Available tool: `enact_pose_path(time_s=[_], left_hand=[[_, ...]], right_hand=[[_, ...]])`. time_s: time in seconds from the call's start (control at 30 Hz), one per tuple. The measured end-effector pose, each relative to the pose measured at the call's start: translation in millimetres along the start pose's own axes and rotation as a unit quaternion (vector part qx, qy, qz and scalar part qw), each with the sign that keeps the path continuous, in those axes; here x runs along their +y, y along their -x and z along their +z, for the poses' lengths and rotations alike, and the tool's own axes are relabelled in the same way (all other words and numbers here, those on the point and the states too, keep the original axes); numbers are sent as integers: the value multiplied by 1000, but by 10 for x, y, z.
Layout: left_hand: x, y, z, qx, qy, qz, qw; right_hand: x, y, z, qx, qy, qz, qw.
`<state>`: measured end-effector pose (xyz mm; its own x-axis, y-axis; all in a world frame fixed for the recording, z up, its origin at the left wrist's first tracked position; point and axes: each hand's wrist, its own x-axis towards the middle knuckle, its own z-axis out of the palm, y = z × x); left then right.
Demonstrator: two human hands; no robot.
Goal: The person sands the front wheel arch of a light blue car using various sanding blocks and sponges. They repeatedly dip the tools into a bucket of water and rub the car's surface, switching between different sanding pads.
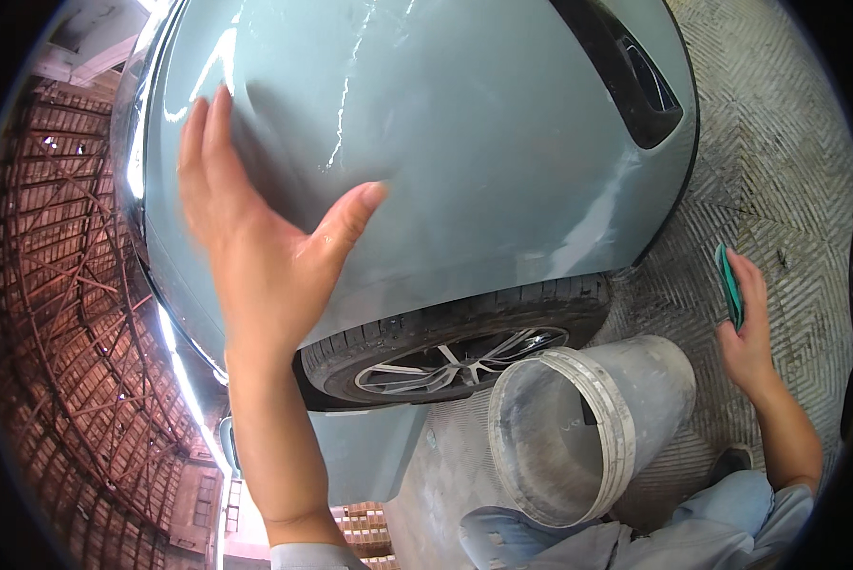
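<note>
My left hand [269, 228] is spread open over the pale grey-green front panel of a car [464, 180], thumb pointing right and fingers toward the top. Whether its palm touches the paint cannot be made out. Thin wet streaks run down the panel just right of that hand. Off to the right, away from the car, my right hand [751, 332] grips a thin green pad [730, 288] between thumb and fingers, held on edge above the floor. Below the wheel, a dirty whitish bucket [640, 408] stands between the car and my knees, its mouth toward me.
The tyre [350, 351] and spoked rim sit under the panel's lower edge. A dark vent [645, 90] marks the car's corner. Ridged concrete floor [768, 142] spreads to the right. A brick-coloured roof with metal trusses [75, 285] curves along the left.
</note>
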<state>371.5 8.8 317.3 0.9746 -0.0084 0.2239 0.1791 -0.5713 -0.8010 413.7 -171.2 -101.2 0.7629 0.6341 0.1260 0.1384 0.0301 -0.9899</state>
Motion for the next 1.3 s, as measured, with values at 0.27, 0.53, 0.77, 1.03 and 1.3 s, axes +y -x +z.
enact_pose_path(time_s=[0.27,0.53,0.77,1.03,1.3], left_hand=[[40,-109,24,-43,2,-21,999],[-15,-100,-24,-54,41,-16,998],[-11,-78,-13,-51,43,-16,998],[-1,-80,1,-51,36,-17,998],[8,-74,29,-68,37,-19,997]], right_hand=[[12,-9,-9,-3,13,4,1000],[19,-10,-29,3,16,10,1000],[-2,-22,-32,5,3,16,1000],[-2,-19,-37,3,7,6,1000],[-24,3,-69,15,12,-9,1000]])
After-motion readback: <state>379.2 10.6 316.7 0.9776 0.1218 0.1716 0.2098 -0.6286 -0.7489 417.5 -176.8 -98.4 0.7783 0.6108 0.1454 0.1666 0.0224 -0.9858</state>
